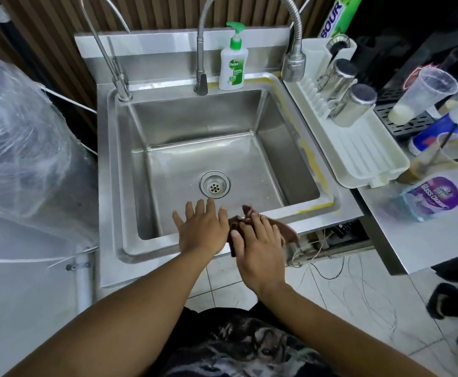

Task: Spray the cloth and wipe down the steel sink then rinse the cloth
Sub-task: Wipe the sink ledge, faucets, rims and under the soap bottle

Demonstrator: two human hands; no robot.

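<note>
A steel sink [195,123] with a round drain [214,184] fills the middle of the view. On its front rim lies a brown cloth [289,230]. My right hand [259,246] presses flat on the cloth with straight fingers. Just to its left, my left hand [202,229] hovers over the front rim with fingers spread, holding nothing. A blue glass cleaner bottle [431,198] lies on the counter to the right.
Two taps [201,77] and a flexible hose head [293,65] stand at the sink's back, with a soap pump bottle [233,65]. A white drying rack [358,148] with steel shakers sits right. A plastic-wrapped object [21,137] is at the left. Cups crowd the far right.
</note>
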